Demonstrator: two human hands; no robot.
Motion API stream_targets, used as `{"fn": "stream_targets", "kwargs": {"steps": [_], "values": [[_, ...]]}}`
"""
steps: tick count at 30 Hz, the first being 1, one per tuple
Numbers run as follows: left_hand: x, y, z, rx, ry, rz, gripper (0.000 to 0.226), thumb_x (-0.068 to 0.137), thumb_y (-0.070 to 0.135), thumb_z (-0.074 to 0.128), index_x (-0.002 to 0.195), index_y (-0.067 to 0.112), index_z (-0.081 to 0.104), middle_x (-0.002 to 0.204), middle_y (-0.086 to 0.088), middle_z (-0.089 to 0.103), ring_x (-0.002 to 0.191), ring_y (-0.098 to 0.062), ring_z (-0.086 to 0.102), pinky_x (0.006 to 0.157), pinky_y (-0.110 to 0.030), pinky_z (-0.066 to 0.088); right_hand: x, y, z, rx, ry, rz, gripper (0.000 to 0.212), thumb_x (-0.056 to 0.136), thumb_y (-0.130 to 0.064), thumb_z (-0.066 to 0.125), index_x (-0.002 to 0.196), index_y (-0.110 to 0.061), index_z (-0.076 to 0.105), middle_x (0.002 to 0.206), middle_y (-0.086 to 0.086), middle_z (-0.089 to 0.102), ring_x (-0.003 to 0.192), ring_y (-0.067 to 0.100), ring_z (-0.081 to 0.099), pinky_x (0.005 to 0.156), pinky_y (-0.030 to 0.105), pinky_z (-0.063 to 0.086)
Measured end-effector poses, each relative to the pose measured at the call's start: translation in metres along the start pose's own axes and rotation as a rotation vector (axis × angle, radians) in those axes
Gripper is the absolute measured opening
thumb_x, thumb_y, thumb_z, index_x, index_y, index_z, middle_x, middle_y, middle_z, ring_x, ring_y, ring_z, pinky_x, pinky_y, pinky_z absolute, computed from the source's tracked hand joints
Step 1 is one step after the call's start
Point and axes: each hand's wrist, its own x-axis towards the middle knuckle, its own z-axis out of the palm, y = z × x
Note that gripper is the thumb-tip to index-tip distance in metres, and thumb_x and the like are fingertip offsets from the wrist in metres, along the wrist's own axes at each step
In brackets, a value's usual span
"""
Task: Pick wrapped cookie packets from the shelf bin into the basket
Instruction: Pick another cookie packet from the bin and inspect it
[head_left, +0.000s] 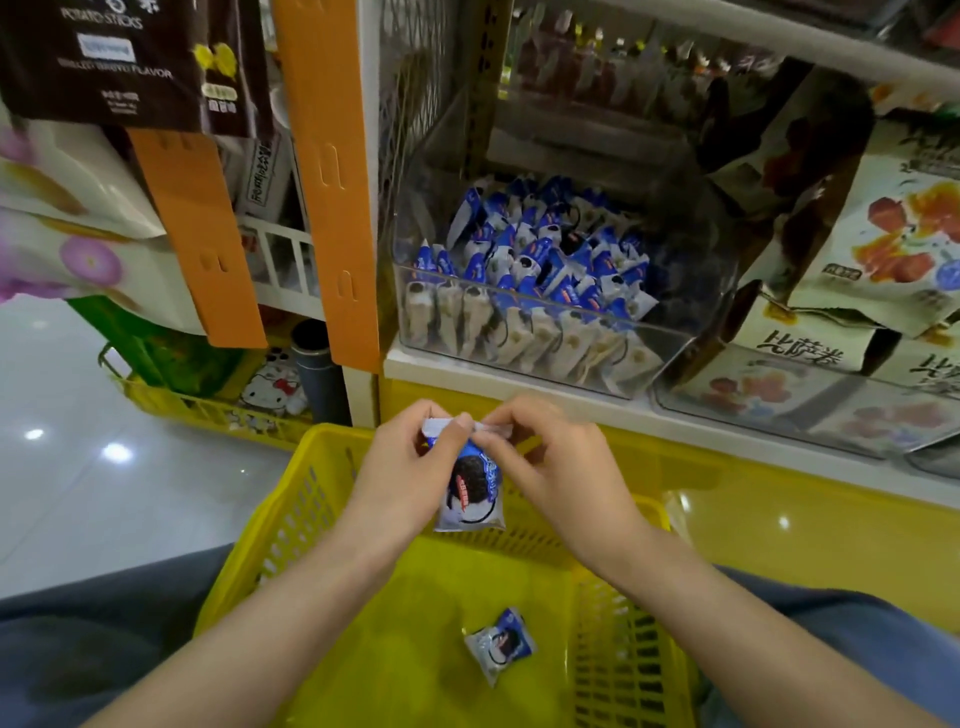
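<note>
At your 12 o'clock, the shelf bin is clear, glossy plastic. The cookie packet you hold is shiny, crinkled film. Your basket is smooth yellow plastic; the floor at 9 o'clock is glossy tile.

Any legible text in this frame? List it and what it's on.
"POTATO STICKS": dark hanging bag.
"FLAVOR": same bag, preceding words blurred.
Chinese characters on cream boxes: too distorted to read.
Print on held cookie packet and bin packets: too blurred.
</note>
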Motion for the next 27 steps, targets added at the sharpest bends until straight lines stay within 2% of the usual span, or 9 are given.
{"fn": "stream_targets", "kwargs": {"steps": [4,6,8,11,13,16,19,23,27], "values": [[-0.001,0.001,0.003,-0.063,-0.039,-0.072,0.02,0.092,0.022,0.053,0.074,0.014,0.054,0.069,-0.003,0.059,0.065,-0.009,0.059,0.054,-0.02,0.044,-0.001,0.003,-0.004,-0.111,0.036,-0.089,0.013,0.087,-0.032,0.059,0.086,-0.02,0.063,0.079,-0.012,0.062,0.073,0.006,0.056,0.058,0.024,0.046],[-0.001,0.003,0.004,-0.131,-0.105,-0.136,0.008,0.089,0.022,0.057,0.089,0.014,0.057,0.079,-0.001,0.066,0.065,-0.001,0.064,0.053,-0.013,0.046,0.0,0.003,-0.005,0.021,0.072,0.037,0.01,0.089,-0.029,0.059,0.084,-0.02,0.061,0.075,-0.01,0.062,0.069,0.008,0.058,0.056,0.026,0.047],[-0.001,0.004,0.006,-0.136,-0.153,-0.189,0.02,0.083,0.02,0.065,0.1,0.016,0.056,0.091,-0.002,0.068,0.065,-0.001,0.066,0.053,-0.014,0.05,0.004,0.004,-0.007,0.252,0.117,0.243,0.009,0.09,-0.023,0.058,0.083,-0.018,0.057,0.074,-0.005,0.063,0.065,0.007,0.06,0.052,0.025,0.048],[-0.003,0.005,0.006,-0.131,-0.044,-0.114,0.031,0.076,0.015,0.072,0.104,0.015,0.057,0.093,-0.003,0.069,0.07,-0.003,0.067,0.055,-0.015,0.051,0.011,0.003,-0.012,0.633,0.138,0.509,0.006,0.093,-0.013,0.052,0.087,-0.013,0.052,0.082,0.008,0.064,0.06,0.001,0.062,0.049,0.019,0.051],[-0.001,0.007,0.003,-0.159,0.038,-0.082,0.034,0.076,0.018,0.071,0.108,0.012,0.058,0.096,-0.003,0.07,0.081,-0.008,0.068,0.059,-0.015,0.051,0.012,0.004,-0.015,0.756,0.069,0.581,0.002,0.094,-0.009,0.05,0.095,-0.011,0.05,0.08,0.006,0.065,0.059,0.001,0.063,0.053,0.018,0.053],[0.003,0.008,-0.004,-0.164,0.134,-0.045,0.027,0.082,0.021,0.065,0.106,0.01,0.06,0.095,-0.004,0.07,0.079,-0.007,0.066,0.063,-0.015,0.053,0.009,0.005,-0.017,0.644,-0.182,0.557,0.019,0.092,-0.006,0.052,0.11,-0.009,0.047,0.073,0.002,0.064,0.063,0.006,0.062,0.06,0.018,0.053],[0.003,0.009,-0.008,-0.112,0.136,0.009,0.014,0.089,0.019,0.058,0.099,0.01,0.064,0.087,-0.002,0.07,0.071,-0.001,0.064,0.062,-0.013,0.052,0.005,0.005,-0.012,0.552,-0.323,0.487,0.025,0.086,-0.001,0.06,0.105,-0.012,0.048,0.08,0.005,0.066,0.065,0.005,0.062,0.066,0.021,0.051],[0.003,0.007,-0.011,0.021,0.058,0.076,0.01,0.089,0.012,0.056,0.088,0.011,0.067,0.08,-0.003,0.07,0.07,-0.005,0.064,0.061,-0.018,0.051,0.0,0.007,-0.008,0.109,-0.358,0.22,0.055,0.073,-0.027,0.077,0.12,-0.023,0.048,0.106,-0.012,0.056,0.098,0.002,0.054,0.088,0.019,0.045],[0.0,0.003,-0.01,0.135,-0.039,0.147,0.016,0.091,0.009,0.054,0.089,0.012,0.069,0.084,-0.004,0.071,0.075,-0.01,0.064,0.069,-0.024,0.051,-0.001,0.0,-0.009,0.163,-0.257,0.154,0.03,0.083,-0.041,0.062,0.11,-0.029,0.055,0.093,-0.018,0.062,0.087,0.001,0.06,0.076,0.025,0.052]]}}
